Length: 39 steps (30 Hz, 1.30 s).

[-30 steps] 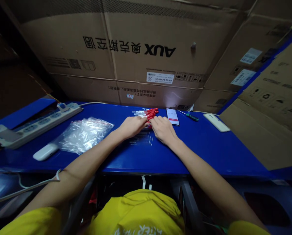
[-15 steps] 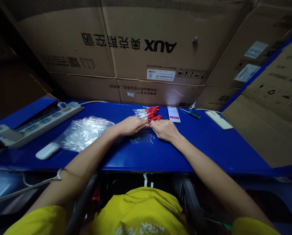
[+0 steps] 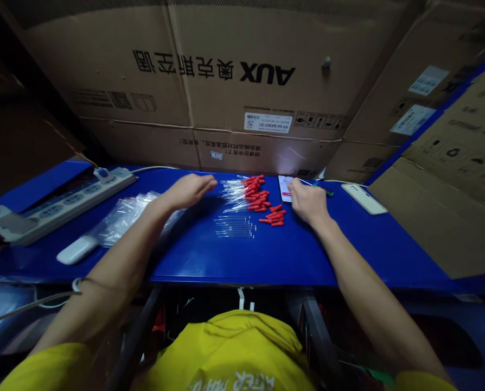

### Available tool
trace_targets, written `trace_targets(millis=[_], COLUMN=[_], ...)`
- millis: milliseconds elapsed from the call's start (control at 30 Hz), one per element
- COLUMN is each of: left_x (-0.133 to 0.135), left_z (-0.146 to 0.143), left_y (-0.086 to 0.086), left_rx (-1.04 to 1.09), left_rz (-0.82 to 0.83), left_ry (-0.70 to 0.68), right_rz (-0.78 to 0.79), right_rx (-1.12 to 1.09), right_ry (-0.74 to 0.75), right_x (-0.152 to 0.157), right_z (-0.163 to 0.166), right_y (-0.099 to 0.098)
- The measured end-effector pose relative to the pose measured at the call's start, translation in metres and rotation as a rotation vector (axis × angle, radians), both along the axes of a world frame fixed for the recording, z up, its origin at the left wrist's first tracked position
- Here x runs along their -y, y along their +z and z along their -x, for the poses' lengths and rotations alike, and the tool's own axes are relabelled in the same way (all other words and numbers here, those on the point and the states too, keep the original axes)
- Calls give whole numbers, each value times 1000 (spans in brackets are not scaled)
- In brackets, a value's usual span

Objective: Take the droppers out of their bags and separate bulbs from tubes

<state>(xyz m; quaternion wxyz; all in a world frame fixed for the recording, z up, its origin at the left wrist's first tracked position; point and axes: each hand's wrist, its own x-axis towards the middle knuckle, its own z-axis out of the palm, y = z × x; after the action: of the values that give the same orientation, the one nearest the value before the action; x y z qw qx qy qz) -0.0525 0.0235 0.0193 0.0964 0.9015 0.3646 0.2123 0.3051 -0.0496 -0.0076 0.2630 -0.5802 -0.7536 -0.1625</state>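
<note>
My left hand (image 3: 193, 189) is raised over the left part of the blue table, near the plastic bags (image 3: 134, 217), with its fingers stretched out and nothing visible in them. At the phone (image 3: 284, 190) is my right hand (image 3: 308, 201), fingers curled, with a fingertip at the screen's lower right; whether it touches is unclear. Between the hands lies a pile of droppers with clear thin tubes (image 3: 234, 195) and red bulbs (image 3: 253, 187). Several loose red bulbs (image 3: 275, 217) rest below and right of them. A row of bare clear tubes (image 3: 234, 227) lies nearer to me.
A white power strip (image 3: 71, 201) and a white rounded device (image 3: 77, 250) lie at the left. Partly behind my right hand is a screwdriver (image 3: 327, 192). A pale phone-like slab (image 3: 363, 199) lies further right. The large cardboard box (image 3: 226, 98) walls off the back.
My hands were together at the red bulbs and have parted. The left moved up and left; the right moved right to the phone. The loose red bulbs now show uncovered.
</note>
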Motion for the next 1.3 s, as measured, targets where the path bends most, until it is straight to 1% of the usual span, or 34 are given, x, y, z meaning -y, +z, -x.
trace_targets(millis=[33, 100, 167, 267, 333, 433, 500, 600, 700, 767, 900, 1100, 1200, 1300], left_x=[-2, 0, 9, 24, 28, 24, 21, 18, 20, 21, 20, 22, 25, 27], left_z=[4, 0, -15, -37, -42, -39, -37, -38, -44, -47, -52, -59, -63, -64], left_y=[2, 5, 7, 6, 3, -3, -6, -10, -13, -16, -23, -28, -29, -30], left_rx=[43, 111, 116, 108, 128, 169, 192, 236, 290, 322, 361, 446, 422, 391], left_rz=[-29, -70, -84, -87, -67, -56, -82, -130, -143, -131, -86, 39, 87, 100], left_ry=[56, 91, 48, 4, 10, 43, 61, 65, 80, 92, 89, 110, 89, 80], right_rz=[-31, -42, -3, 25, -2, -33, 5, 118, 224, 249, 206, 183, 193, 186], right_rx=[-36, -53, -57, -119, -162, -229, -305, -418, -399, -304, -139, -54, -27, -41], right_ry=[-34, 16, 122, 237, 300, 382, 450, 560, 633, 614, 506, 494, 474, 450], right_x=[0, 0, 2, 4, 5, 7, 8, 9, 9, 9, 9, 10, 11, 10], right_z=[-5, -4, 11, 38, 50, 60, 65, 74, 80, 82, 84, 86, 87, 85], right_y=[2, 4, 5, 5, 7, 9, 8, 2, -7, -12, -16, -17, -17, -16])
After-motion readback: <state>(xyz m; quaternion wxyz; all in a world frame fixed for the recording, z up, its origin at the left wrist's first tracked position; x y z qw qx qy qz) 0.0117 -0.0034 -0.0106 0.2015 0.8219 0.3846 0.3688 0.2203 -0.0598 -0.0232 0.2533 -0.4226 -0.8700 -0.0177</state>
